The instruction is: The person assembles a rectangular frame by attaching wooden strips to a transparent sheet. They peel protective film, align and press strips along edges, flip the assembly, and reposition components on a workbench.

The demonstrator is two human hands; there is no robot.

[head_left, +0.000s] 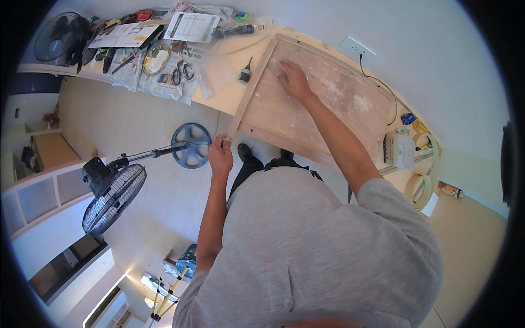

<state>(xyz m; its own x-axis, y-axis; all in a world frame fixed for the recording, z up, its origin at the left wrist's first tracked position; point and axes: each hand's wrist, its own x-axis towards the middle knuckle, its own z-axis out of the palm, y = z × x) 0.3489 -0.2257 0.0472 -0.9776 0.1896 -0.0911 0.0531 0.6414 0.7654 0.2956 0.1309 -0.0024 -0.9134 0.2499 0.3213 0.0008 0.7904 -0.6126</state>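
A shallow wooden panel [328,93] with a raised rim lies on the worktop in front of me, its surface marked with pale, rough patches. My right hand [295,81] reaches over its far left part, fingers apart and stretched out, close to or on the board. At the panel's near left corner is my left hand [220,155], with its fingers drawn together beside the end of the rim strip [252,93]. What those fingers pinch, if anything, is too small to tell. A small dark screwdriver-like tool [246,72] stands left of the rim.
Scissors [182,71], a tape roll [157,59] and papers [192,27] crowd the worktop's left. A white box [399,150] and a coil of edging strip [418,191] sit at right. A cable hangs from the wall socket [358,46]. A standing fan [115,191] is at my left.
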